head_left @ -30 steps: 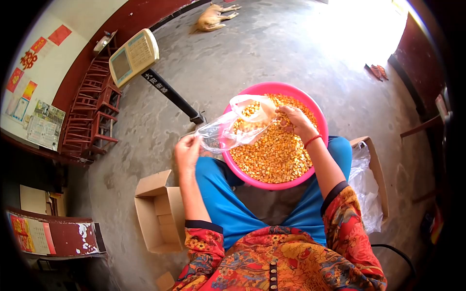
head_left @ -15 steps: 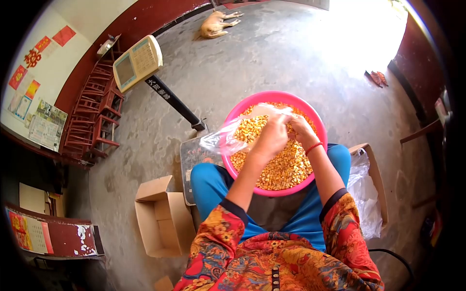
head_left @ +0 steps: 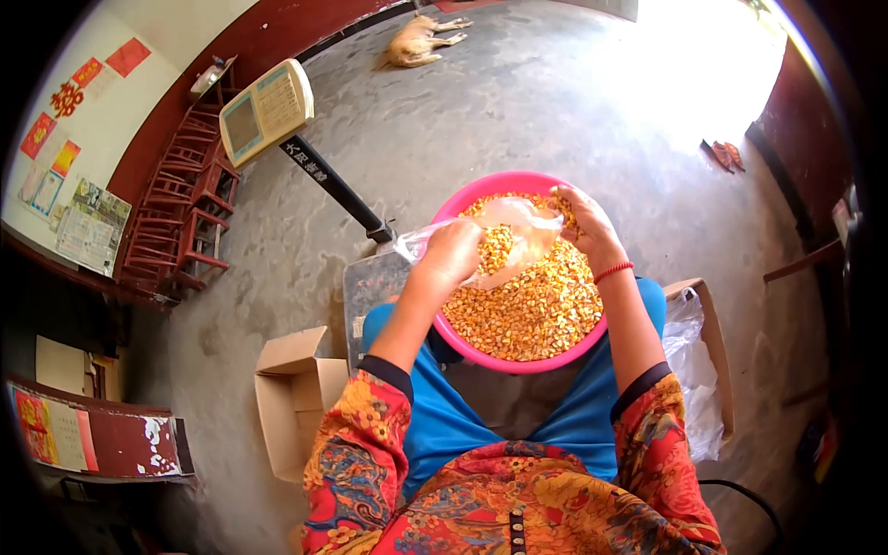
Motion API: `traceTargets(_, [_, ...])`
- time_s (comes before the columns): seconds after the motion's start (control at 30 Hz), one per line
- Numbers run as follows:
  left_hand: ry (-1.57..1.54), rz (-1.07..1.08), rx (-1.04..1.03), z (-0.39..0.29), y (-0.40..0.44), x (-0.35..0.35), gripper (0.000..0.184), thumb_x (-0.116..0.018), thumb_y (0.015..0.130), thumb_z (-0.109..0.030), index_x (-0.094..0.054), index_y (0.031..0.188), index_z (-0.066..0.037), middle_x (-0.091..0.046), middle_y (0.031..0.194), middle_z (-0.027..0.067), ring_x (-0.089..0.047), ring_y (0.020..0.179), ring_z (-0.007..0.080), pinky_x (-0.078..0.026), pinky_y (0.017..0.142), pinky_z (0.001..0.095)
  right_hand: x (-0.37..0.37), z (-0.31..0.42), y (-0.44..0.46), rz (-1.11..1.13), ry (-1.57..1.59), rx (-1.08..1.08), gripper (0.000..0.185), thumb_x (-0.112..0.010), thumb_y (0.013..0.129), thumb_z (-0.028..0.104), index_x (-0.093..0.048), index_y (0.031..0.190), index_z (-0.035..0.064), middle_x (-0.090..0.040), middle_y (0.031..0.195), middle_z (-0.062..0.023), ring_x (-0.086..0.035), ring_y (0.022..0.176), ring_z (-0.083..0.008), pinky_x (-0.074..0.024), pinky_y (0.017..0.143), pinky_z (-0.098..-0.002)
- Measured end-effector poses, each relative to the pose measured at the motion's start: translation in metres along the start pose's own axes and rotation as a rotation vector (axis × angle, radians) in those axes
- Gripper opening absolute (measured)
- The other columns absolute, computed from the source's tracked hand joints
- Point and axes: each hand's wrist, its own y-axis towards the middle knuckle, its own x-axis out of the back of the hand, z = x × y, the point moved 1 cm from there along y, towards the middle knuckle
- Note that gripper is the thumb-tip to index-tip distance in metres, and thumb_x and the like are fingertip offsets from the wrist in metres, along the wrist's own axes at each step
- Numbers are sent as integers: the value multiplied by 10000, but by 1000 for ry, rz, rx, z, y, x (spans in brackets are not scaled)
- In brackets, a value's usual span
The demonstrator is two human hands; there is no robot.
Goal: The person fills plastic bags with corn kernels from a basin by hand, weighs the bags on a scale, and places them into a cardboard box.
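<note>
A: Obs. for L hand (head_left: 453, 250)?
B: Fingers closed on clear, thin plastic bag (head_left: 529, 242), approx. 10 o'c. in round, bright-pink plastic basin (head_left: 523, 366).
A: Bag pos.?
B: Over loose yellow-orange corn kernels (head_left: 536, 324), btwn. both hands, centre to 12 o'c. of basin.
A: R hand (head_left: 589, 227)?
B: Approx. 2 o'c. in basin, fingers part-curled over kernels; bag edge just beside. Cannot tell if any kernels held. Thin red bracelet (head_left: 614, 271) on wrist.
A: Basin pos.?
B: Btwn. person's knees, blue trousers (head_left: 430, 407).
A: Surroundings, rel. to basin?
B: Beige scale display (head_left: 268, 111) on black post (head_left: 338, 190), 10 o'c.; open brown cardboard box (head_left: 291, 407), 8 o'c.; crumpled clear plastic (head_left: 694, 379) in second box, 4 o'c.; tan dog (head_left: 416, 43) lying on floor, 11 o'c.
</note>
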Motion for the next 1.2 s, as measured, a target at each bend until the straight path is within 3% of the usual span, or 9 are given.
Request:
traceTargets(0.1, [256,56,71,14,8,-7,269,-557,694,-53,-675,935,-73,-578,1123,158,-531,1081,270,-328,988,469,-10,28,5,177,43,7,188,-515,885,238,-566,908,58,-546,700,-25,-482,491,-71,-333,318,-180])
traceTargets(0.2, [423,-43,26,15,12,-2,245,-557,722,-125,-674,936,-109,-355,1374,142,-251,1315,285,-154,1050,556,-53,52,-2,288,109,25,200,-496,896,251,-541,900,57,-512,671,-23,-435,474,-61,-280,306,-166])
traceTargets(0.3, [412,-100,64,11,19,9,245,-531,695,-72,-669,897,-49,-351,1371,167,-253,1312,311,-131,1041,590,-97,57,-9,453,182,38,199,-496,895,257,-540,904,62,-521,689,-33,-433,479,-63,-283,306,-162])
traceTargets(0.47, [264,-203,110,25,31,26,288,-628,747,-281,-641,1026,-212,-244,1428,152,-208,1325,318,-236,995,582,-143,20,-31,392,148,-43,201,-468,911,265,-512,938,70,-529,728,-45,-420,479,-66,-269,299,-157])
traceTargets(0.57, [337,-126,97,34,40,42,471,-635,720,-245,-559,1185,-246,-241,1425,171,-235,1314,324,-281,994,544,-138,-11,-33,426,153,-144,200,-482,903,263,-509,918,65,-538,714,-56,-444,473,-70,-275,286,-164])
traceTargets(0.73, [155,0,239,32,25,52,566,-608,735,-174,-461,1280,-219,-495,1224,200,-532,1067,347,-454,875,397,-135,-33,-40,288,35,-143,135,-491,870,165,-518,839,37,-519,638,-62,-436,443,-100,-286,317,-194])
traceTargets(0.93, [241,-27,342,36,10,54,476,-603,742,-139,-498,1204,-90,-635,966,120,-617,925,268,-505,742,396,-109,-50,-9,144,-179,-76,185,-532,862,266,-594,859,92,-524,642,-4,-463,485,-84,-353,387,-200])
traceTargets(1.07, [181,18,336,41,-2,65,555,-625,678,-120,-482,1212,-74,-610,1029,166,-581,973,319,-482,789,411,-90,-54,18,52,-335,99,193,-570,838,263,-621,919,95,-559,721,33,-488,576,-63,-382,457,-215])
traceTargets(1.2, [-175,-214,244,35,-26,73,491,-654,680,-113,-529,1150,-46,-628,860,150,-617,765,230,-500,676,330,-76,-54,30,325,-801,227,255,-589,819,215,-633,1011,54,-609,879,3,-535,762,-81,-424,645,-229])
